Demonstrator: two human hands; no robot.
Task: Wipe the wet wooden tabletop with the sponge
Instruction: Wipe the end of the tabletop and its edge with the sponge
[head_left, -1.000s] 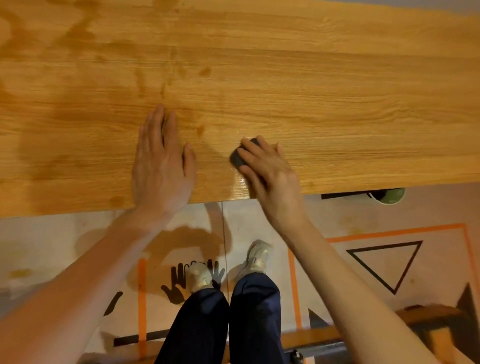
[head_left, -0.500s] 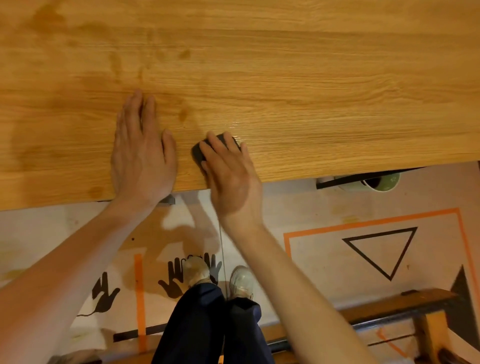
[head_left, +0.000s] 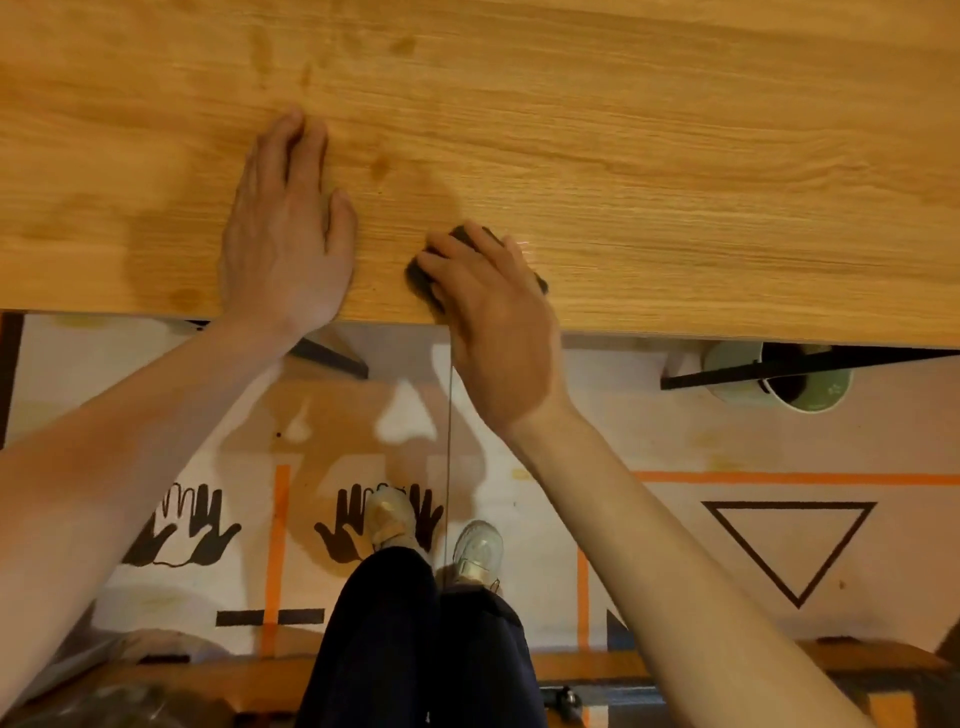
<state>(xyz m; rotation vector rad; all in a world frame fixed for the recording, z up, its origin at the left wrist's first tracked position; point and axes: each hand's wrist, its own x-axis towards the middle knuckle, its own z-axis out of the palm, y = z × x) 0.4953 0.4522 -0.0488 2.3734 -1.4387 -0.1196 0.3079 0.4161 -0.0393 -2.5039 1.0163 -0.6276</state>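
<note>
Wooden tabletop (head_left: 649, 156) is seen from above, with darker damp patches on its left part and some small wet spots further up, near the far side. A dark sponge (head_left: 422, 270) is held under the right hand (head_left: 498, 322), close to the near edge of the board; the fingers are curled over it and only its left end and a small corner at the right are visible. The left hand (head_left: 285, 223) is laid flat on the wood just beside, with straight fingers, and nothing is held in it.

The step in hand is judged to be a wiping stroke along the near edge. For a good result, the sponge should be kept flat and pressed evenly, so that no streak is left behind. The strokes should be overlapped and led along the grain, toward the damp area on the left. The flat hand probably has to be lifted, because wet wood seems to lie around it. Care is needed at the edge, where water can be pushed down to the floor (head_left: 571, 447).
</note>
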